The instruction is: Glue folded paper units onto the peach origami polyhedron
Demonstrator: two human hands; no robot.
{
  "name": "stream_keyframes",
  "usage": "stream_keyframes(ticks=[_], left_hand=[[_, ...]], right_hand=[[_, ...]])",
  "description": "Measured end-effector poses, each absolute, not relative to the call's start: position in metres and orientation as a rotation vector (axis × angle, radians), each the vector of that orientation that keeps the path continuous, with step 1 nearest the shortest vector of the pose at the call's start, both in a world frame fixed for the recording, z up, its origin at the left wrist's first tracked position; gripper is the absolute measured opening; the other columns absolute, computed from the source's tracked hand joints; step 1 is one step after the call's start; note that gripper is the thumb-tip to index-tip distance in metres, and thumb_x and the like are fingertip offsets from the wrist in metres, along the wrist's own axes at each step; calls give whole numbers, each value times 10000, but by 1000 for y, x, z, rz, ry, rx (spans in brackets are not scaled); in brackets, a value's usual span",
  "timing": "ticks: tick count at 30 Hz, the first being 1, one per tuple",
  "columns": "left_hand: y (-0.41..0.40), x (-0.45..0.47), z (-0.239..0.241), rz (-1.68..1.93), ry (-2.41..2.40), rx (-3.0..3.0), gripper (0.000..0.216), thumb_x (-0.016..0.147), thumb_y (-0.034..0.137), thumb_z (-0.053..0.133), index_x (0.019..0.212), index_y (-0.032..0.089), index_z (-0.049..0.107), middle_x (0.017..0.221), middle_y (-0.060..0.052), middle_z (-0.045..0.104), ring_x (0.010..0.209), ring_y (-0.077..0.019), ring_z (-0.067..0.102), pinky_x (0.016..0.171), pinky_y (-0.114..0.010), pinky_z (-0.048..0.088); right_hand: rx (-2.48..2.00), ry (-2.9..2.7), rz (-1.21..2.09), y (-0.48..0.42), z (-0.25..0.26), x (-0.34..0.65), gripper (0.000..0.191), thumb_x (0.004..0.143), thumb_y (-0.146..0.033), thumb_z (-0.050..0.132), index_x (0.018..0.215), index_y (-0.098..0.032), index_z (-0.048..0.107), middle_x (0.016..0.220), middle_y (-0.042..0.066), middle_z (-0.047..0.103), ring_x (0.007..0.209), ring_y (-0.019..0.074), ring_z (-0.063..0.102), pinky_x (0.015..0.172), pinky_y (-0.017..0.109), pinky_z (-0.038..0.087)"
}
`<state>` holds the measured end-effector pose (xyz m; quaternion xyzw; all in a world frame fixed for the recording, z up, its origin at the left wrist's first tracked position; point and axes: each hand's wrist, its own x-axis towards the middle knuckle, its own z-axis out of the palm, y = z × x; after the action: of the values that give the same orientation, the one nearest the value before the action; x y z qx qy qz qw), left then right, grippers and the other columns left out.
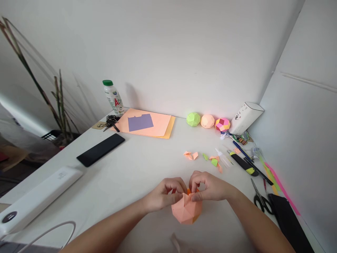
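A faceted peach paper ball is held near the front of the white table, with some orange showing at its top and lower right. My left hand pinches its upper left rim between thumb and fingers. On the upper right, my right hand grips the paper the same way, its thumb pressed on the outside. The fingertips hide part of the top edge, where an opening seems to be. Beyond the hands lie small peach paper pieces and a green paper scrap.
Along the wall stand a green paper ball, a peach one and a multicoloured one. Scissors, a utility knife and pens lie at right. At left are a black phone, a bottle and paper sheets.
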<state>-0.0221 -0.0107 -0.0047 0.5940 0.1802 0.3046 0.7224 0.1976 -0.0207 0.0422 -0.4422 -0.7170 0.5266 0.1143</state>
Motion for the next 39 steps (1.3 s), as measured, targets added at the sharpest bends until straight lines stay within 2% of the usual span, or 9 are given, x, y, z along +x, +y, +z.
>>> stream_keyframes(ticks=[12,26,33,39], left_hand=[[-10,-22,-1,601,420,1298,255,777,342,647,637,135,598,806,-51,589,713,-145,529,641,-267,406],[-12,-19,10,543,383,1167,226,750,300,661,625,129,585,756,-28,556,704,-141,502,639,-262,372],[-11,-22,7,500,390,1162,208,766,300,638,654,132,590,789,-35,581,739,-155,512,683,-280,380],[-12,-21,4,486,394,1159,252,768,344,658,662,125,588,750,-16,546,692,-126,470,637,-253,350]], right_hand=[[-1275,-2003,1549,-24,44,193,285,716,-446,717,717,-184,606,896,27,561,887,175,549,816,322,437],[-1291,-1857,1541,-29,40,184,276,707,-412,732,686,-173,594,920,24,565,824,160,575,792,308,445],[-1327,-1899,1474,-30,40,182,213,744,-367,694,714,-179,597,905,21,556,830,161,563,801,306,434],[-1335,-1952,1494,-30,43,183,186,765,-363,667,757,-186,612,925,25,540,862,168,554,807,307,436]])
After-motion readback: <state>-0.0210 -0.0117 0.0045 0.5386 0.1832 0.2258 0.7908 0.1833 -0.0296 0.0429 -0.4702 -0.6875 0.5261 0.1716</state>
